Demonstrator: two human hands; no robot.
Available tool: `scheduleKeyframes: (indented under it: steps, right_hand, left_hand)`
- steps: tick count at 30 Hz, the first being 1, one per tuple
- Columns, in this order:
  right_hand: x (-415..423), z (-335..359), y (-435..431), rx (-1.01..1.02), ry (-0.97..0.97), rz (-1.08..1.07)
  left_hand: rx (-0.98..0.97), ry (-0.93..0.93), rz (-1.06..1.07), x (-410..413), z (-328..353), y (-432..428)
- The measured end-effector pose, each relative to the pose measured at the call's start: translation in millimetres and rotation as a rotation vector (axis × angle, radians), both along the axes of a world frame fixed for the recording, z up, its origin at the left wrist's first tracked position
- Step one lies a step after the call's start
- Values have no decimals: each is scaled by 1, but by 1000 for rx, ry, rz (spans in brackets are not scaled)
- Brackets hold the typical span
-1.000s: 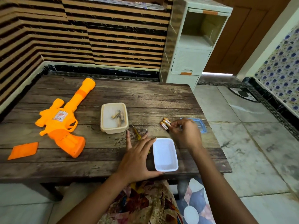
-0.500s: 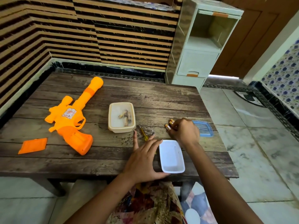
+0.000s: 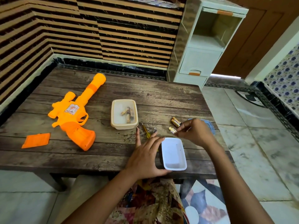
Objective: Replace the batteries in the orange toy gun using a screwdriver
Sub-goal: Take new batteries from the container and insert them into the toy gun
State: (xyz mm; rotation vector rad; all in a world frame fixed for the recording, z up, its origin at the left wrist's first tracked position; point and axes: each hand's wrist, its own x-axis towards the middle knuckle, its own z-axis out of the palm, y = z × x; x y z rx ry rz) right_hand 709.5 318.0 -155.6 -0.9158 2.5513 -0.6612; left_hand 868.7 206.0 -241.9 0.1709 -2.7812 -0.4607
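The orange toy gun [image 3: 76, 112] lies flat on the left of the wooden table [image 3: 113, 151], its orange battery cover [image 3: 36, 140] off beside the grip. A yellow-handled screwdriver [image 3: 146, 133] lies near the table's middle, partly under my left hand [image 3: 145, 157]. That hand rests open against the left side of an empty white tub [image 3: 174, 154]. My right hand [image 3: 195, 132] pinches one gold battery [image 3: 172, 130] at its end. Two more gold batteries [image 3: 176, 122] lie just beyond it. A beige tub [image 3: 124, 116] holds several older batteries.
A blue-rimmed clear lid [image 3: 210, 125] lies behind my right hand near the table's right edge. A white plastic drawer cabinet [image 3: 208, 44] stands past the far right corner. Striped walls close in the left and back sides. Tiled floor lies to the right.
My right hand has separated one battery from the group and drawn it toward the white tub. The left hand has stayed by the tub. The camera has shifted slightly.
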Motion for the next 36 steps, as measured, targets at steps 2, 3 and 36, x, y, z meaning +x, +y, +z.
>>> scheduleKeyframes:
  steps: [2,3,36]
  right_hand:
    - [5,8,13,78,-34,121]
    - [9,10,17,124,-41,175]
    - [-4,-9,-16,-1,248,-137]
  left_hand:
    - [4,5,-6,0,0,0]
    - [5,6,-8,0,0,0]
    - [18,21,-4,0,0,0]
